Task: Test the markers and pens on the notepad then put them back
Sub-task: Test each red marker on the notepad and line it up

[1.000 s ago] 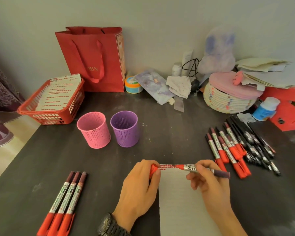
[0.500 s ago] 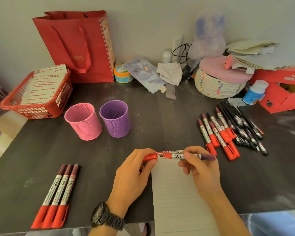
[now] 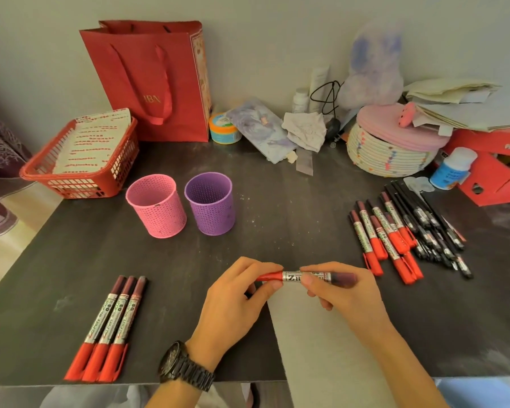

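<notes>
A red marker (image 3: 295,276) lies level above the top edge of the white notepad (image 3: 315,334). My left hand (image 3: 236,301) pinches its red cap end. My right hand (image 3: 342,293) grips its silver barrel near the dark tail. The cap sits closed on the marker. Three red-capped markers (image 3: 109,328) lie side by side at the front left. A pile of red markers (image 3: 386,237) and black pens (image 3: 430,228) lies at the right.
A pink mesh cup (image 3: 156,206) and a purple mesh cup (image 3: 210,203) stand mid-table. A red basket (image 3: 80,169) holds marked paper at the left. A red gift bag (image 3: 156,81), a woven box (image 3: 392,151) and a red shoebox (image 3: 495,166) line the back.
My left hand brought the red cap onto the marker tip; the gap between cap and barrel is gone. The camera tilted, so the table shifted in view.
</notes>
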Motion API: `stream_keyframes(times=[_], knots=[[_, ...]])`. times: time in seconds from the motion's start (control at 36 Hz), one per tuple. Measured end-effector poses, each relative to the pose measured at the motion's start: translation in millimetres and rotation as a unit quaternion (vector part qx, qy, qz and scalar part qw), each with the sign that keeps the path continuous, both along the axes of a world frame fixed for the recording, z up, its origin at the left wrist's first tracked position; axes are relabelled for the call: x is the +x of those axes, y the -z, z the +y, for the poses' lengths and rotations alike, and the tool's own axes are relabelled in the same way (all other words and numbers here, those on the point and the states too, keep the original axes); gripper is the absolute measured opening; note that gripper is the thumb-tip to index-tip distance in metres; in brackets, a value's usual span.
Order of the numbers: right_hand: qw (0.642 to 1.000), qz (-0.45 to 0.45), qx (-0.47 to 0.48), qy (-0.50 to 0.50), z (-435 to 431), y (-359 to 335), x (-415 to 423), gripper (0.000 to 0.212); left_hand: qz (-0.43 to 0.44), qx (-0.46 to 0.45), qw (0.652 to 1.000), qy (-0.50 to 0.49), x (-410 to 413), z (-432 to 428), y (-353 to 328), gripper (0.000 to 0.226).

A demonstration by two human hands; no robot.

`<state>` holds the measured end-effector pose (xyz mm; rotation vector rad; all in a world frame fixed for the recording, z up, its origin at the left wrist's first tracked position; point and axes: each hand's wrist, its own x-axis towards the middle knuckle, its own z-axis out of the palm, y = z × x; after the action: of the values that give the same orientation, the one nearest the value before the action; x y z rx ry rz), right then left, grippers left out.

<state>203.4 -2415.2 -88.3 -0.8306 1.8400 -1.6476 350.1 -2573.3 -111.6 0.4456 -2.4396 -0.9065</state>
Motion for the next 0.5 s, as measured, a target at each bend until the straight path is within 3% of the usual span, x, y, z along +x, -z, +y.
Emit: stream_keyframes(times=[0.22,0.36,0.44,0.5], knots=[[0.993,0.081,0.067,-0.056,14,-25,6,0.023,0.015,-0.069,0.997,0.011,13,-2,-22,0.026],[0.982,0.152,0.102,-0.051,17,-39,21,0.040,0.019,-0.113,0.993,0.020,20,0,-44,0.027],[0.985,0.143,0.087,-0.031,20,-40,33,0.042,0.039,-0.093,0.995,0.023,23,2,-55,0.026],[0.993,0.097,0.066,-0.008,21,-40,42,0.035,0.064,-0.033,0.997,0.021,24,4,-61,0.031]])
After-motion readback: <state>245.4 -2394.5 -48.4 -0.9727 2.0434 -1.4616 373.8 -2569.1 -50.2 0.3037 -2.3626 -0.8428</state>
